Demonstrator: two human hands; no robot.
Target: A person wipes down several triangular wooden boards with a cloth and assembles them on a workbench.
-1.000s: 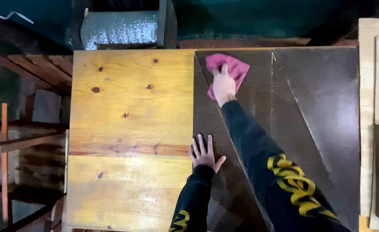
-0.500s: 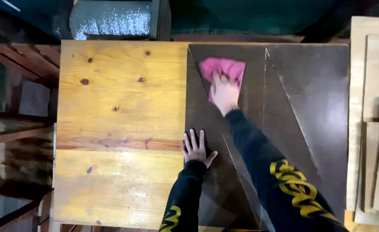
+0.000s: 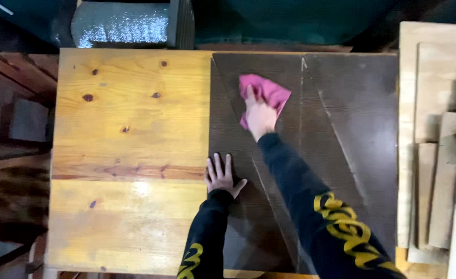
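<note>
A dark brown panel [image 3: 352, 129] with scored lines lies over the right half of a yellow pine tabletop [image 3: 129, 124]. My right hand [image 3: 260, 117] presses a crumpled pink cloth [image 3: 269, 93] onto the panel's upper left part. My left hand [image 3: 221, 176] lies flat with fingers spread on the panel near its left edge, holding nothing. Both arms wear black sleeves with yellow print.
Several pale wooden boards and offcuts [image 3: 439, 155] are stacked along the right edge. A silver foil-covered block [image 3: 122, 23] stands behind the table's far edge. Dark wooden slats [image 3: 11, 129] lie to the left of the table.
My right hand and the pink cloth have slid down and a little toward me over the panel. My left hand stays flat in the same spot.
</note>
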